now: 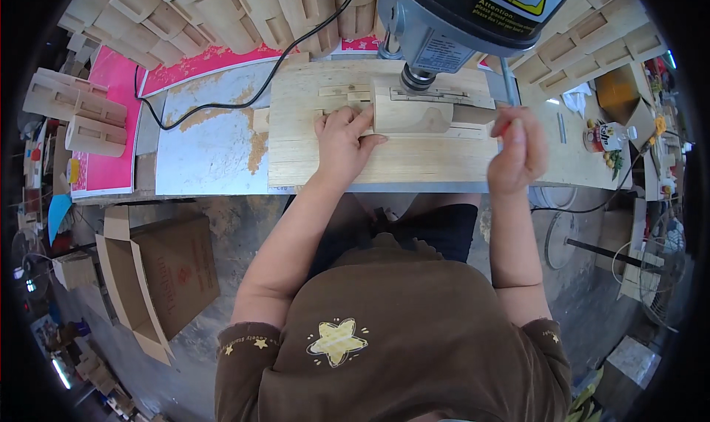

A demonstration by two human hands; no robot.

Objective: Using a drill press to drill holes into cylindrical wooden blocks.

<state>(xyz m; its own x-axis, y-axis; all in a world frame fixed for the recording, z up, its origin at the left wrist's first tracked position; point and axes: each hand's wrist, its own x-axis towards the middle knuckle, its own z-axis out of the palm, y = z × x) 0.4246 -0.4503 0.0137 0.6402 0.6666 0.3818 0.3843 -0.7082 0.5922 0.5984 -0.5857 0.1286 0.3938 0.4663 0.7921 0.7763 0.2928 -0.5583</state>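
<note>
Drilling seems unfinished: the spread-fingered left hand [343, 145] braces the pale curved wooden block [416, 117], the right hand [518, 153] clenched around the grey metal lever [508, 79].

Exposure: wooden board [296, 148] and counter [569, 163] bright, evenly lit; floor [200, 348] dimmer, greyish. Light sources: glowing white tube [62, 374] at lower left margin; main source over the counter not visible. Shadows: soft, darkest beneath the counter and around the dark shorts [436, 230]. Glare: pale sheen on white sheet [214, 144]. Sharpness: left hand [344, 144] fairly crisp; right hand [515, 152] smeared by blur. Distortion: fisheye bending toward the rim; black corners; margins soft, small items there indistinct.
</note>
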